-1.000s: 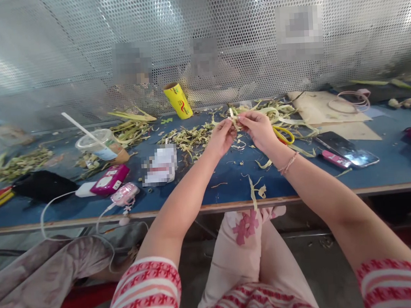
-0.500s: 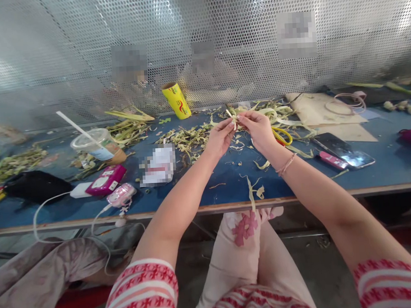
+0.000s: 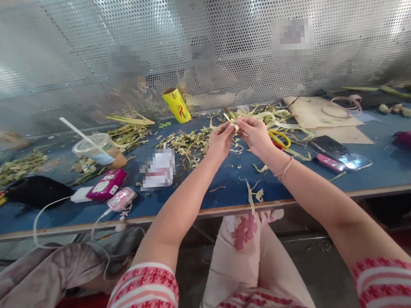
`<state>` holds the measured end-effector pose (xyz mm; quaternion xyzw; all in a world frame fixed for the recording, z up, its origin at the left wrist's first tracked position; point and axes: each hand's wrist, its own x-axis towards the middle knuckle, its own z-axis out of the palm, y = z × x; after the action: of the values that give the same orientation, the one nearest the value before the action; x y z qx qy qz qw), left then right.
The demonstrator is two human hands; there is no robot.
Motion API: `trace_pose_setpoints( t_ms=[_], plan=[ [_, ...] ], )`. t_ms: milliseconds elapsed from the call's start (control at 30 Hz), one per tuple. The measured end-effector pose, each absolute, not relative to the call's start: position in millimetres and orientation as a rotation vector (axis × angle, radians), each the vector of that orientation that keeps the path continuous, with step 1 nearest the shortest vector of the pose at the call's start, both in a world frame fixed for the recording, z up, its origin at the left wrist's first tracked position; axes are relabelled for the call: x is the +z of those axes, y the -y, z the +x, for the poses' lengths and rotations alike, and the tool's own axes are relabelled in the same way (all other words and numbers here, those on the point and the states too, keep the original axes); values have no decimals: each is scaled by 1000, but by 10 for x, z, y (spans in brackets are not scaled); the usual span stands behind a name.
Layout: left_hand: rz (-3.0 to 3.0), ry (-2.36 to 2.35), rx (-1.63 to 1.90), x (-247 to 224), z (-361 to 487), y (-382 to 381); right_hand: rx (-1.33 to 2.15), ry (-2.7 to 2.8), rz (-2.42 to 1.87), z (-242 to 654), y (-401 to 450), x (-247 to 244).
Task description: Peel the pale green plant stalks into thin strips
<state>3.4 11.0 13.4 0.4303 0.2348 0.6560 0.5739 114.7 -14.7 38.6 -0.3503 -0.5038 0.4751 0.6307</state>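
Both hands meet over the far part of the blue table (image 3: 194, 200). A thin, pale yellowish plant strip (image 3: 234, 124) is pinched between them, mostly covered by the fingertips. My left hand (image 3: 220, 141) holds it from the left, thumb and fingers pressed together. From the right, my right hand (image 3: 255, 132) is closed on the same strip in a similar pinch. Behind the hands lies a heap of pale green and dried strips (image 3: 275, 116). Yellow-handled scissors (image 3: 281, 139) rest just right of my right hand. Short crumpled scraps (image 3: 186, 143) are spread left of my left hand.
A yellow cardboard tube (image 3: 177, 106) stands near the perforated metal screen (image 3: 241, 42). On the left are a plastic cup with straw (image 3: 100, 149), a purple box (image 3: 107, 185) and cables. A phone (image 3: 343, 153) and cardboard (image 3: 313, 114) lie right. A neighbour's leg (image 3: 60, 281) shows lower left.
The hands stay together at nearly the same spot, with the fingers slightly shifted around the strip. Less of the strip shows now. The view has tilted slightly.
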Motion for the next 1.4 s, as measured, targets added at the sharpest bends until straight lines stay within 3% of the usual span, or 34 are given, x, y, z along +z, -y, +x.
trace_pose_setpoints(
  t_ms=[233,467,1400],
  plan=[
    [767,-474,1518,242,104,31,893,1187,-793,1099,46,290],
    [891,-522,1530,119,60,-94,697,1325,-868,1094,-15,178],
    [1288,-842,1439,47,-91,-274,584,1483,-1036,1259,-207,77]
  ],
)
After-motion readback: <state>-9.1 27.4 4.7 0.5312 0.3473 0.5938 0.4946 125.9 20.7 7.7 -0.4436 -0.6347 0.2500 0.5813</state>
